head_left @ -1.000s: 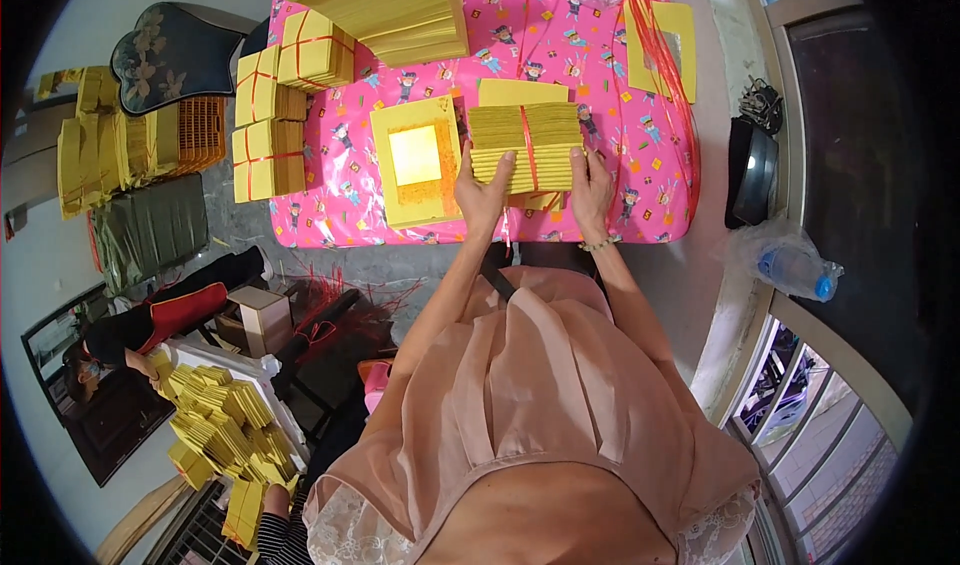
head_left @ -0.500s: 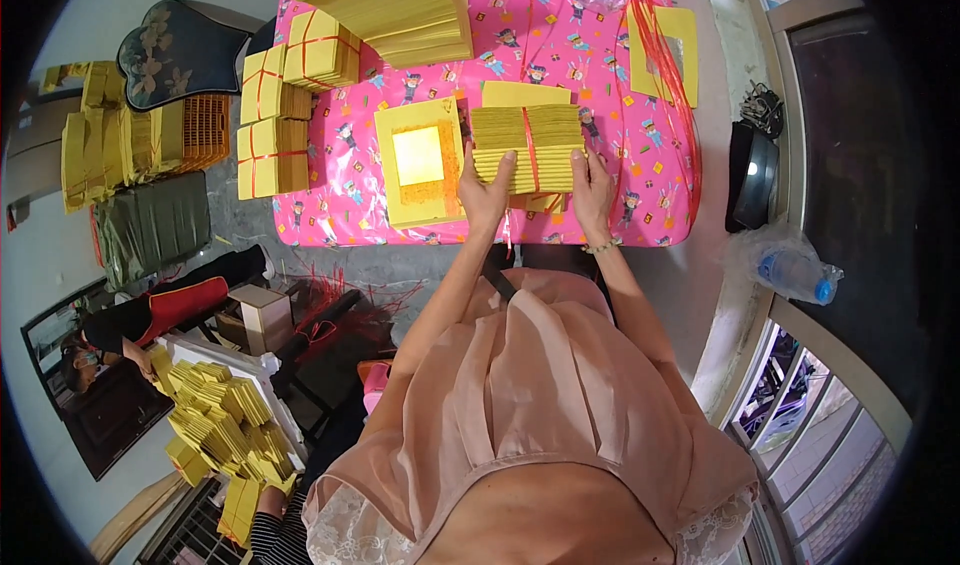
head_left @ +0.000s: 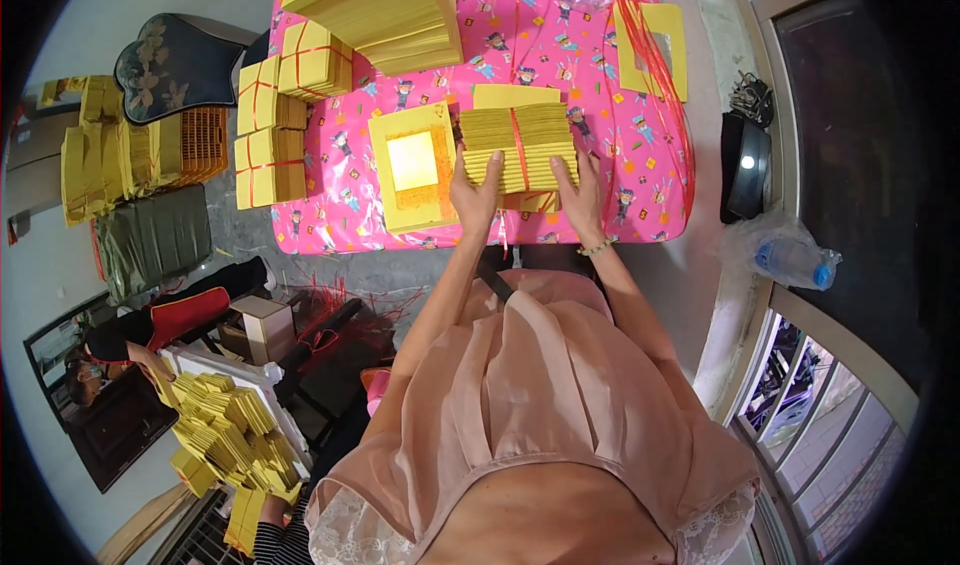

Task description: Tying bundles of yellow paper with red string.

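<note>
A bundle of folded yellow paper, tied across its middle with red string, is held between my two hands near the table's front edge. My left hand grips its left end, thumb on the near folds. On the right end, my right hand does the same, its thumb resting over the front layers. Other yellow paper shows behind the bundle and below it. Just left of my left hand lies a stack of yellow sheets with a shiny gold square and orange print on top.
A tall yellow paper stack and string-tied bundles stand at the table's left. Red strings trail over its right side, across a yellow sheet. At lower left, other people handle heaped yellow paper.
My right thumb has moved inward over the front of the bundle. The bundle tilts slightly more, and the whole view has shifted a little. Both hands keep their hold.
</note>
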The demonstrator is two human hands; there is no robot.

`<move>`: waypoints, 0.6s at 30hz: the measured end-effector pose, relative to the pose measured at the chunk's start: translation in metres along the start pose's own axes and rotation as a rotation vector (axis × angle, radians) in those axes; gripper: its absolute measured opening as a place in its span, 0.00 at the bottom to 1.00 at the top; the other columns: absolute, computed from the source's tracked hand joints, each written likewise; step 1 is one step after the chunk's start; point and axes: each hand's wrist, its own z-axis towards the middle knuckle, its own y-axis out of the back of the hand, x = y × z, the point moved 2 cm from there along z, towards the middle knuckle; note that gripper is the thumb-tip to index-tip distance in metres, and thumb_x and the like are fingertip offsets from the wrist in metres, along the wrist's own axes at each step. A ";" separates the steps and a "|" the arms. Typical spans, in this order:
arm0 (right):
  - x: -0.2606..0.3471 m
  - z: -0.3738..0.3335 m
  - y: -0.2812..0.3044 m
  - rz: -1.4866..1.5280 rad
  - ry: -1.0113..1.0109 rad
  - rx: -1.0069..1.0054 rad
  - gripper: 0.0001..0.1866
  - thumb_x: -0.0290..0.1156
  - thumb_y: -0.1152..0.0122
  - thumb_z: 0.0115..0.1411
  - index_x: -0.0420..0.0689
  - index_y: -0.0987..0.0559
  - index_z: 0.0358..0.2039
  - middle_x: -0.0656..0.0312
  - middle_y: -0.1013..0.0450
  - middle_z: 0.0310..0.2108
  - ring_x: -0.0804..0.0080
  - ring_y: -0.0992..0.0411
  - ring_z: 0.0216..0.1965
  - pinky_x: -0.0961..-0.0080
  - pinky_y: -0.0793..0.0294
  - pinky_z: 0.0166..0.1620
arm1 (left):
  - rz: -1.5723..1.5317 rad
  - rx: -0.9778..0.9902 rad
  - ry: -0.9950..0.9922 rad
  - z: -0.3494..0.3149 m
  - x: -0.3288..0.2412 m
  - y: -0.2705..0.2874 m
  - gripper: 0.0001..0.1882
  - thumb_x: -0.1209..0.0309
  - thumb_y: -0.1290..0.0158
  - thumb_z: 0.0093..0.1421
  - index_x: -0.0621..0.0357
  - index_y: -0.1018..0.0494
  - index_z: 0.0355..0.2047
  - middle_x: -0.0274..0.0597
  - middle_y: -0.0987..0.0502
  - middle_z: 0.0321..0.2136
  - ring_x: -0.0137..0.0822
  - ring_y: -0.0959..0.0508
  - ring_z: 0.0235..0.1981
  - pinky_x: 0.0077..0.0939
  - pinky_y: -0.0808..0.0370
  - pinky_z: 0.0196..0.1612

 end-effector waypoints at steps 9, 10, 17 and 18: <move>-0.025 -0.019 -0.011 0.336 -0.184 0.143 0.22 0.41 0.44 0.64 0.37 0.27 0.51 0.52 0.27 0.45 0.64 0.29 0.47 0.69 0.33 0.51 | -0.125 0.014 0.066 -0.001 0.001 -0.004 0.27 0.67 0.38 0.57 0.70 0.33 0.52 0.45 0.22 0.40 0.30 0.24 0.39 0.24 0.26 0.43; -0.020 -0.020 -0.012 0.336 -0.185 0.144 0.22 0.41 0.44 0.64 0.37 0.27 0.51 0.52 0.27 0.45 0.64 0.29 0.47 0.69 0.33 0.51 | -0.109 0.032 0.056 0.000 0.001 -0.004 0.24 0.68 0.39 0.58 0.68 0.32 0.51 0.43 0.22 0.41 0.29 0.24 0.40 0.23 0.27 0.45; -0.017 -0.017 -0.001 0.484 -0.201 0.212 0.21 0.40 0.46 0.66 0.37 0.28 0.52 0.53 0.27 0.45 0.66 0.29 0.46 0.69 0.32 0.51 | -0.041 -0.017 0.061 -0.016 0.000 0.007 0.32 0.67 0.38 0.57 0.71 0.37 0.56 0.47 0.23 0.43 0.31 0.25 0.44 0.24 0.29 0.50; -0.025 -0.019 -0.003 0.349 -0.137 0.131 0.22 0.40 0.47 0.66 0.37 0.28 0.53 0.52 0.27 0.46 0.64 0.30 0.47 0.68 0.33 0.52 | -0.072 0.010 0.071 -0.024 -0.001 0.009 0.34 0.66 0.37 0.56 0.71 0.38 0.58 0.47 0.23 0.45 0.32 0.26 0.46 0.24 0.31 0.52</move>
